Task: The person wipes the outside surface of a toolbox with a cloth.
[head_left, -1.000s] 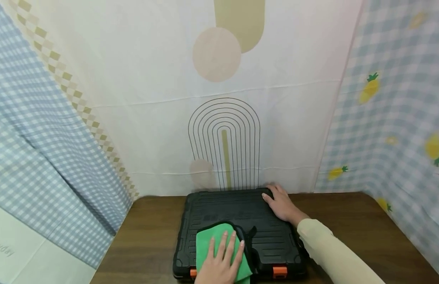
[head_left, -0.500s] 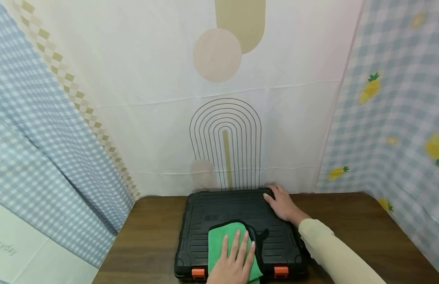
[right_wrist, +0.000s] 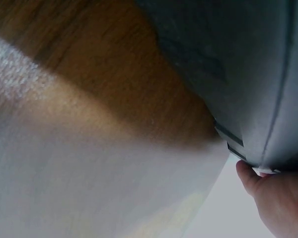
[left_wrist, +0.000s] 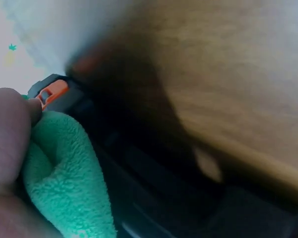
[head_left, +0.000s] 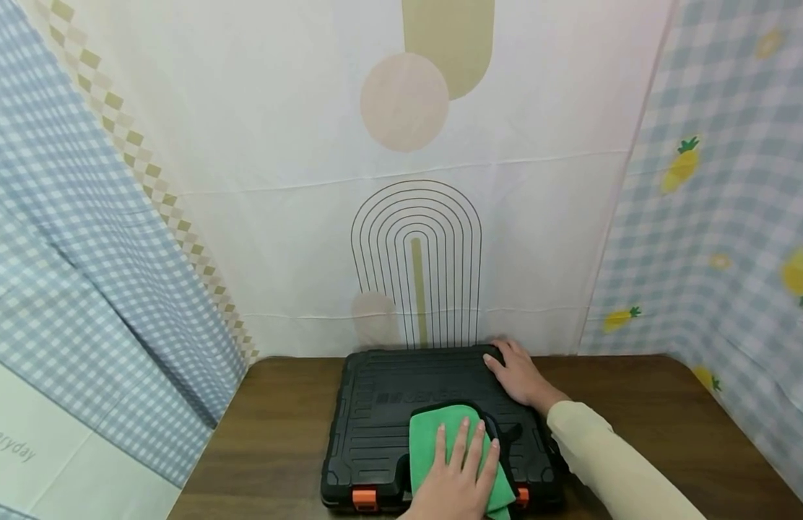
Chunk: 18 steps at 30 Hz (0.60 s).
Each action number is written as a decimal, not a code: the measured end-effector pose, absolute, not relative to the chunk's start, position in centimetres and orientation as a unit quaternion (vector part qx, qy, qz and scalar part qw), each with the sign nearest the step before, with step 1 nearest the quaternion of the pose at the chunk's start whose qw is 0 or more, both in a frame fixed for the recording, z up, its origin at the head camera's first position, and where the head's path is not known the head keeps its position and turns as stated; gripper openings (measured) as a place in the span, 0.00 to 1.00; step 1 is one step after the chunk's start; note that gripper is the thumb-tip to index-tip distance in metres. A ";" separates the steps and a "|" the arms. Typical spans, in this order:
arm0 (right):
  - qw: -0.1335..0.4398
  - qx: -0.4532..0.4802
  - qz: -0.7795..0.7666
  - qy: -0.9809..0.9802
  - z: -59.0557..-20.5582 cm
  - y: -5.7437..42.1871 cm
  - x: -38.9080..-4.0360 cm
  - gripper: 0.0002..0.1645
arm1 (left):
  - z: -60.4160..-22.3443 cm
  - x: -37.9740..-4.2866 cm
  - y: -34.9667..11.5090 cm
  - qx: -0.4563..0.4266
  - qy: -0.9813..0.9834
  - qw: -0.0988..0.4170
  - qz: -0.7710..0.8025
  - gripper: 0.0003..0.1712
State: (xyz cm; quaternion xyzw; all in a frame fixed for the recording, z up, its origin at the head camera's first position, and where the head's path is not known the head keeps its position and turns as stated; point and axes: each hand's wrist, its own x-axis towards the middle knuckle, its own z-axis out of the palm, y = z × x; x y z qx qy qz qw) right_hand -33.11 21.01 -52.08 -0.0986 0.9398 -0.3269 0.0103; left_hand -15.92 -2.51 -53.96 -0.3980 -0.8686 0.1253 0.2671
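A black plastic tool case (head_left: pixel 382 433) lies flat on the table, its ridged lid facing up. Across its front right part is a folded green cloth (head_left: pixel 424 433) with a dark border. My left hand (head_left: pixel 456 477) lies on this cloth, fingers straight and slightly spread. In the left wrist view the cloth (left_wrist: pixel 69 178) bunches up, fluffy, beside the hand (left_wrist: pixel 10 148). My right hand (head_left: pixel 520 375) grips the case's back right corner, thumb on the lid and fingers over the far edge. The left orange latch (head_left: pixel 365 500) shows fully; cloth partly hides the right latch (head_left: pixel 522 497).
The brown wooden table (head_left: pixel 258 433) extends on both sides of the case. A white patterned curtain (head_left: pixel 297 253) hangs right behind it. Blue checked cloths hang at the left (head_left: pixel 115 253) and right (head_left: pixel 733 238).
My left hand has slid right across the lid with the green cloth. The left latch has come into full view, and the right one is now partly covered. My right hand stays at the corner.
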 end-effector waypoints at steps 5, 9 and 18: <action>0.008 -0.102 -0.327 0.939 -52.2 20.9 -33.3 0.41 | -52.9 -15.7 -2.2 -0.394 -0.879 0.240 0.120 0.53; 0.007 -0.103 -0.329 0.939 -52.1 21.0 -33.1 0.41 | -51.5 -15.7 -1.7 -0.392 -0.899 0.163 0.107 0.54; 0.011 -0.103 -0.327 0.939 -51.6 20.9 -32.9 0.41 | -48.9 -17.3 -0.7 -0.370 -0.928 -0.042 -0.007 0.48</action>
